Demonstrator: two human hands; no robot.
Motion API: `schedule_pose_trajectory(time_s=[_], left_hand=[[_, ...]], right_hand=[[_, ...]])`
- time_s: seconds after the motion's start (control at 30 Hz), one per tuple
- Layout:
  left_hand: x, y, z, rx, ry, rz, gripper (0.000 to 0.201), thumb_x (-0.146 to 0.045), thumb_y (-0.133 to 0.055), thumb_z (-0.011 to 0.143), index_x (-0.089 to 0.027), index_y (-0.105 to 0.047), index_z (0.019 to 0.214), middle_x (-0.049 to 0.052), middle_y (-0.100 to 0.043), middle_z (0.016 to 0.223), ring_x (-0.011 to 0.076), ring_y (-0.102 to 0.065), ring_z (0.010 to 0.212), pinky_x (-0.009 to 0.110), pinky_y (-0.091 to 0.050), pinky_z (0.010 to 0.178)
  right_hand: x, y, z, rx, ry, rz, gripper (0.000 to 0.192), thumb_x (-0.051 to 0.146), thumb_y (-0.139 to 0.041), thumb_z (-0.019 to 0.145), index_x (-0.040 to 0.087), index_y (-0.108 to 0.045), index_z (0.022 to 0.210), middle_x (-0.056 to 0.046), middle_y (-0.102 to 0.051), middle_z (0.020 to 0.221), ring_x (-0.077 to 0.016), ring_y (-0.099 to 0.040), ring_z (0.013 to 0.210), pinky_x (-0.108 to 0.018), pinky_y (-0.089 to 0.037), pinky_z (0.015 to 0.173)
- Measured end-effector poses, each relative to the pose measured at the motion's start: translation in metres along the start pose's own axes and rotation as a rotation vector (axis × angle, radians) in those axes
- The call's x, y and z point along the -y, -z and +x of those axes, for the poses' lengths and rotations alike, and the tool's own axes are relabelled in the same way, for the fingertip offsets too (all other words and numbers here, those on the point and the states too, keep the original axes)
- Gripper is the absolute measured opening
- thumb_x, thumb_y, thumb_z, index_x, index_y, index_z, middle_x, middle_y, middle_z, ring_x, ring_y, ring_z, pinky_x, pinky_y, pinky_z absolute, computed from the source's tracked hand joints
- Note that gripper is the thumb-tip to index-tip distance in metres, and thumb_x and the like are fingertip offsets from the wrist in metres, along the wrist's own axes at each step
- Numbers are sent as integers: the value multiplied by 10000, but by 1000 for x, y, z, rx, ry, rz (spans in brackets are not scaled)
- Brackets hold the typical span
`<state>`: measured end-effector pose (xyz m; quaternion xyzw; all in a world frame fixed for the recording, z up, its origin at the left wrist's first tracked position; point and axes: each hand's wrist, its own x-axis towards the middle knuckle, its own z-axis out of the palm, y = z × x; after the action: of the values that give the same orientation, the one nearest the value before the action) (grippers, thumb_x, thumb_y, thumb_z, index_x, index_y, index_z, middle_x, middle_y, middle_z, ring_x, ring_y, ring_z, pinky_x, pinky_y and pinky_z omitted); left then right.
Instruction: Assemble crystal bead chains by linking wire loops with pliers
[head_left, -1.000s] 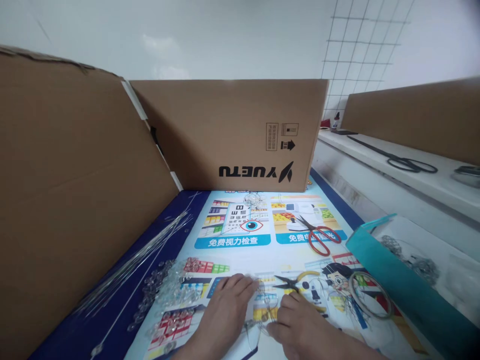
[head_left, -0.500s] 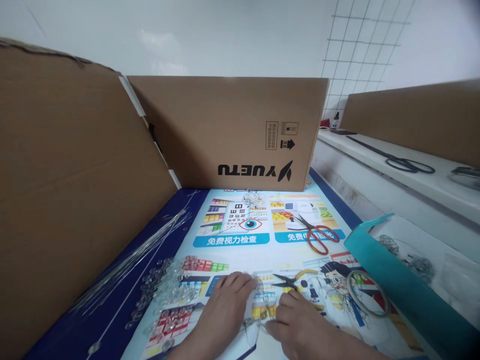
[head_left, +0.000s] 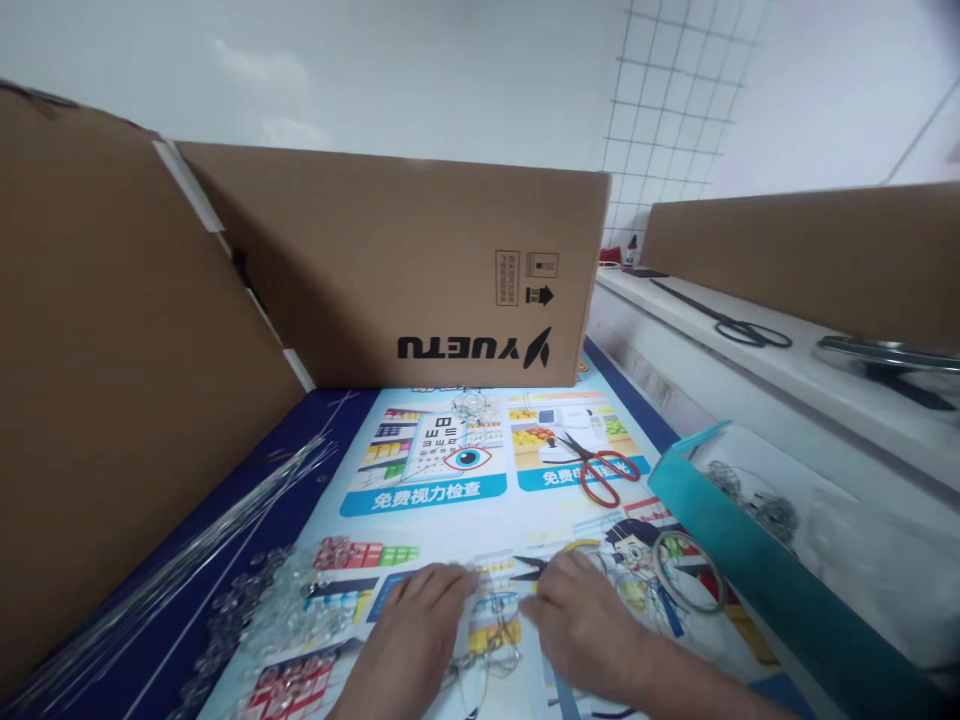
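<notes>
Your left hand (head_left: 416,625) and right hand (head_left: 581,625) rest on the printed mat (head_left: 442,490) on the counter, fingertips pinched together on a thin wire piece (head_left: 491,640) lying between them. Black pliers (head_left: 536,568) lie just beyond your right grip. Clear beads (head_left: 281,610) sit left of your left grip, with straight wires (head_left: 172,570) further left. Red scissors (head_left: 604,472) lie well beyond your right grip.
</notes>
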<state>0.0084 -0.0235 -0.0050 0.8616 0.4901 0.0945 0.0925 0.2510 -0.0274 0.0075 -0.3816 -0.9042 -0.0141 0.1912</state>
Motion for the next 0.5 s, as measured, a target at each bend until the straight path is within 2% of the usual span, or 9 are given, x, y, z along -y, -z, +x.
schedule_pose_trajectory(time_s=[0.1, 0.13, 0.23, 0.37, 0.5], left_hand=[[6, 1, -2, -27, 36, 23, 405, -176, -382, 866, -285, -514, 1233, 31, -581, 1218, 235, -483, 1112, 416, -369, 918], [8, 1, -3, -42, 56, 28, 384, -210, -379, 878, -278, -522, 1228, 38, -590, 1206, 238, -495, 1098, 417, -380, 906], [15, -1, -5, -74, 80, 38, 359, -298, -370, 898, -239, -555, 1200, 61, -619, 1159, 249, -528, 1055, 415, -407, 880], [21, -4, -8, -85, 75, 52, 376, -337, -374, 896, -212, -570, 1191, 74, -634, 1139, 263, -542, 1052, 423, -411, 905], [17, 3, -11, -56, 78, 32, 385, -340, -360, 897, -180, -579, 1170, 87, -639, 1133, 246, -557, 1048, 389, -425, 917]], right_hand=[[-31, 28, 5, -44, -160, -23, 226, 118, -429, 827, 173, -620, 934, -68, -608, 829, -201, -476, 807, -360, -353, 758], [-40, 37, 6, -7, -199, -43, 258, 124, -417, 844, 169, -608, 1011, -77, -618, 894, -206, -483, 860, -364, -353, 792], [-54, 52, 6, 76, -222, -65, 248, 119, -425, 844, 179, -615, 991, -67, -619, 884, -204, -491, 889, -350, -353, 824], [-52, 37, 6, 243, -175, -43, 117, 153, -531, 791, 190, -621, 856, -48, -603, 826, -196, -502, 867, -313, -362, 803], [-47, 16, 9, 343, -202, 25, 155, 67, -453, 802, 135, -588, 835, -101, -579, 858, -210, -492, 887, -334, -348, 800]])
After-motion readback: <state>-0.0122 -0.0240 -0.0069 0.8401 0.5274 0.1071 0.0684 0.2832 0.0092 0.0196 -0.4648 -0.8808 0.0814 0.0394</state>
